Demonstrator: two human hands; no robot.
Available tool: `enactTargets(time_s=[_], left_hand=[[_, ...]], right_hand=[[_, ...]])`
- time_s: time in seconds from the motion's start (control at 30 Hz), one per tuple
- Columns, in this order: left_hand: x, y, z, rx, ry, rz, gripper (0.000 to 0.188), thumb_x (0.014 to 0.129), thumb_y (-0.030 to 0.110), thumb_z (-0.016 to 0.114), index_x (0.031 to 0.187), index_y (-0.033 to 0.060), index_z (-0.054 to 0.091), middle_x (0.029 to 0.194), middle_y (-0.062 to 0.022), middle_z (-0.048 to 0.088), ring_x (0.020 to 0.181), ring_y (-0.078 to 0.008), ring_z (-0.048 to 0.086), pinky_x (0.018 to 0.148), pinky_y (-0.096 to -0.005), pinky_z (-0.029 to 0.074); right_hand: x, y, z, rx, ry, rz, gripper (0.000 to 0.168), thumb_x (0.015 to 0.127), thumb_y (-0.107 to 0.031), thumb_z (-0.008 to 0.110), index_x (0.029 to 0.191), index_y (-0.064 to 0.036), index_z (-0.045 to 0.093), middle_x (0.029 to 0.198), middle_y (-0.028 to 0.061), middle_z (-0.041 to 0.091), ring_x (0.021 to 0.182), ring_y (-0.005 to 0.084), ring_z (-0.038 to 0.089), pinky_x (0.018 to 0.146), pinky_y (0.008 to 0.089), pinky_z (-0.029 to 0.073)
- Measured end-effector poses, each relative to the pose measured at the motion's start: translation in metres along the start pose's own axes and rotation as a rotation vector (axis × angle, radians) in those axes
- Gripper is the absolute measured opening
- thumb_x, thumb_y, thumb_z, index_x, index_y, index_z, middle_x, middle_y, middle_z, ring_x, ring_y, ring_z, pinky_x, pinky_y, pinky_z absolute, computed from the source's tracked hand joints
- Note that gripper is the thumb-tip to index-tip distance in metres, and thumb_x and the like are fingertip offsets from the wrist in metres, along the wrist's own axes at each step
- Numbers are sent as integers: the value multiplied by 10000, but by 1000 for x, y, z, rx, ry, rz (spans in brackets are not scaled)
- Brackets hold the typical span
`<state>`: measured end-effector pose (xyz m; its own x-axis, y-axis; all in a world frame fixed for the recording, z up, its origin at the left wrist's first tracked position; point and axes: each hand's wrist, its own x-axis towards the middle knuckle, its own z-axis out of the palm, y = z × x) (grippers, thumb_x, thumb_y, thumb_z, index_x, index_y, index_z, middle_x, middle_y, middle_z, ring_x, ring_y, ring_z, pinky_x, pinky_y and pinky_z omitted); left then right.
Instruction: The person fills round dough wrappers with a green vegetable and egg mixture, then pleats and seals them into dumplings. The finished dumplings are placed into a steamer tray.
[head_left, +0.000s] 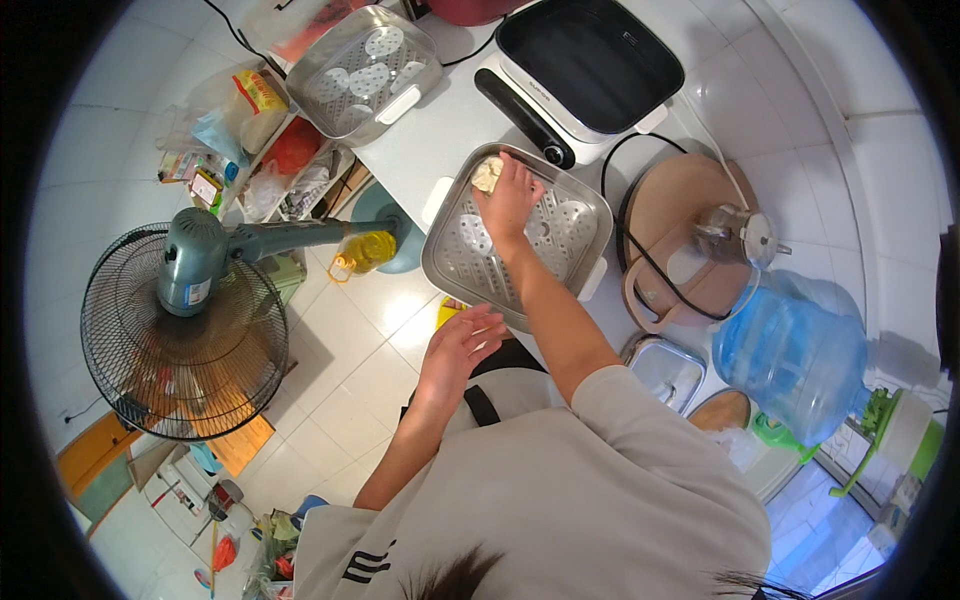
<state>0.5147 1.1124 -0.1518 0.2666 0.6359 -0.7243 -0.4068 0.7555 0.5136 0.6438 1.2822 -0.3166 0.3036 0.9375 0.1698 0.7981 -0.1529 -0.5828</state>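
Before me a square metal steamer tray (451, 255) with white side handles rests at the counter's edge. Round perforated paper liners (574, 219) lie on its holed bottom. My right hand (511, 196) reaches into the tray's far left corner, its thumb and fingers around a pale, lumpy piece of dough (487, 174). Part of the dough is hidden by the fingers. My left hand (463, 341) hovers just outside the tray's near edge, fingers apart, holding nothing.
A second steamer tray (341, 124) with several paper liners stands at the far left. Beyond my tray is a black electric pan (592, 64) with a white base. Cords, a glass teapot (731, 236) and a blue water bottle (795, 356) are rightward. A standing fan (187, 330) is left.
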Motion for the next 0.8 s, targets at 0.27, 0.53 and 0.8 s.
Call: enactTargets(time_s=[0.27,0.53,0.8], left_hand=[[2,9,-15,-1,30,76,444,979,276,449,1313,-14,485,1248,-173,572,1181,-279,555,1017,-422,439],[31,59,-2,-333,-121,82,518,1001,421,399,1350,43,457,1309,-120,516,1222,-276,498,1040,-470,416],[-48,130,78,-290,-428,292,565,1013,526,323,1353,88,432,1293,-105,546,1150,-221,565,949,-379,490]], right_hand=[[-5,10,-26,83,36,-98,685,652,-247,827,1251,-115,522,1191,62,582,1152,231,513,982,448,293],[-14,-67,-166,388,-196,-548,694,604,-201,854,1241,-134,586,1119,46,628,1063,222,559,968,399,329],[-1,-160,-301,567,-249,-718,631,617,-269,853,1190,-141,622,1151,23,619,1006,218,575,955,370,360]])
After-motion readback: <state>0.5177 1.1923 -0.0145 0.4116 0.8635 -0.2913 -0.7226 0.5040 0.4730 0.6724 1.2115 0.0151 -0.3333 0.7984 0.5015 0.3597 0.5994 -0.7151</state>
